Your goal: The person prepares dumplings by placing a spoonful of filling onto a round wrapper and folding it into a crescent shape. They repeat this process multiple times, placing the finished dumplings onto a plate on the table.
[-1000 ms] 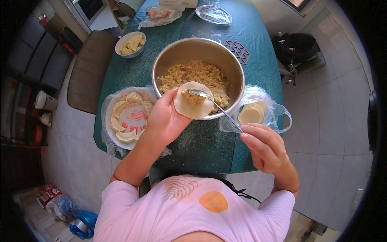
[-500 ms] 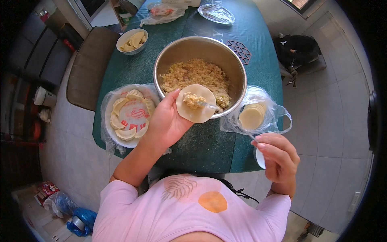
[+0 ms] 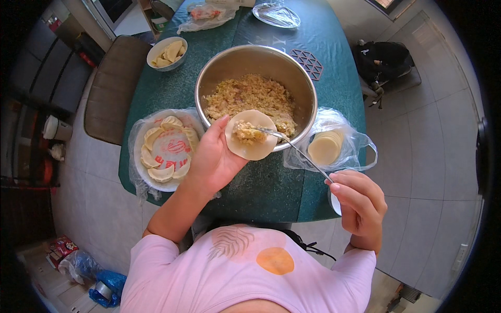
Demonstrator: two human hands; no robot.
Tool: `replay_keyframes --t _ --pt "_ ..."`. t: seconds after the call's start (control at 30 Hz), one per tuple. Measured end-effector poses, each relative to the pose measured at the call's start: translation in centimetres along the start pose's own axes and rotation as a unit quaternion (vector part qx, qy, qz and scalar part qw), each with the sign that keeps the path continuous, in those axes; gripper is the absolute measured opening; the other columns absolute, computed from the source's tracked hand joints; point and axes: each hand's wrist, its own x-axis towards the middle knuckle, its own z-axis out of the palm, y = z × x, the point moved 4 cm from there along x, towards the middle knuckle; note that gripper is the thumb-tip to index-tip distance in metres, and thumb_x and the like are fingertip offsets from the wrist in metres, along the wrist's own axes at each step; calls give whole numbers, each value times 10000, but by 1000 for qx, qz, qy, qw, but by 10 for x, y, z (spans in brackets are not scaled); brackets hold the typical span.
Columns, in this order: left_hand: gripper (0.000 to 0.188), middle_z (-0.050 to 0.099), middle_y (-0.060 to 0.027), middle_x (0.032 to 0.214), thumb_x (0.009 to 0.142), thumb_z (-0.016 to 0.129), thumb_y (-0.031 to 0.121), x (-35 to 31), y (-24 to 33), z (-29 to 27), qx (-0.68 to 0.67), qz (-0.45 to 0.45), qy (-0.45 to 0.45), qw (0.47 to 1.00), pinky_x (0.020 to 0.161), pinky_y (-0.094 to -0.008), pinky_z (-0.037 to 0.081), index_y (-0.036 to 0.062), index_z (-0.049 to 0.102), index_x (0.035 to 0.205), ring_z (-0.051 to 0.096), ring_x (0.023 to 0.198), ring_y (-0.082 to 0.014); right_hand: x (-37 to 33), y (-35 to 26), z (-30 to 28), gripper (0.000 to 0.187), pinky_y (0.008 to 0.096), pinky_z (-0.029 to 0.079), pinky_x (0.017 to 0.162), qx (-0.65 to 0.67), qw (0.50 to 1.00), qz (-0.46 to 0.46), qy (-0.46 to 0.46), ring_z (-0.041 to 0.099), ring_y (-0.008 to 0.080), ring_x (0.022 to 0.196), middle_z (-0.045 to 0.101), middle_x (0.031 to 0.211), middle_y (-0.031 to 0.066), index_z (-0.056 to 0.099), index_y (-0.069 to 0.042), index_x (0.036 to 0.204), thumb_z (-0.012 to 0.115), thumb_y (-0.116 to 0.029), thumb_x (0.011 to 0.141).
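Observation:
A round dumpling wrapper (image 3: 241, 151) lies flat across the fingers of my left hand (image 3: 214, 161), with the thumb along its edge. On its middle sits a lump of filling (image 3: 246, 134). My right hand (image 3: 360, 201) pinches the handle end of a thin metal spoon (image 3: 308, 159), whose tip touches the filling. Just beyond the wrapper stands a big steel bowl (image 3: 204, 86) holding more minced filling (image 3: 250, 96). A stack of round wrappers (image 3: 324, 148) rests on a clear plastic bag (image 3: 365, 148) near my right hand.
Left of my forearm, a bag-covered plate (image 3: 136, 156) carries a ring of folded dumplings (image 3: 151, 138). Farther back are a white bowl with folded pieces (image 3: 171, 52), a wrapped plate (image 3: 276, 14) and a lattice trivet (image 3: 308, 63). A white dish (image 3: 335, 203) is partly behind my right hand.
The spoon, blurred before, now shows sharply, its tip against the filling, which looks more spread out. My hands have barely moved; the whole view has shifted slightly.

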Motion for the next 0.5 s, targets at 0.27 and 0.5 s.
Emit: replay_keyframes --t 0.27,0.5 --pt "457 447 -165 1340 1010 251 294 3 -6 -1 -2 -17 -22 1000 1079 -441 318 -3 324 1349 435 1249 -278 9 -4 4 289 364 542 717 -4 999 -12 -34 658 305 838 649 955 165 638 19 1012 657 49 724" --pt "428 440 -178 1337 1003 296 236 0 -4 -1 29 2 3 1000 1079 -444 330 -19 317 1347 444 1241 -284 4 0 2 279 348 539 701 8 1000 7 0 660 302 832 651 963 168 643 4 1018 640 50 743"
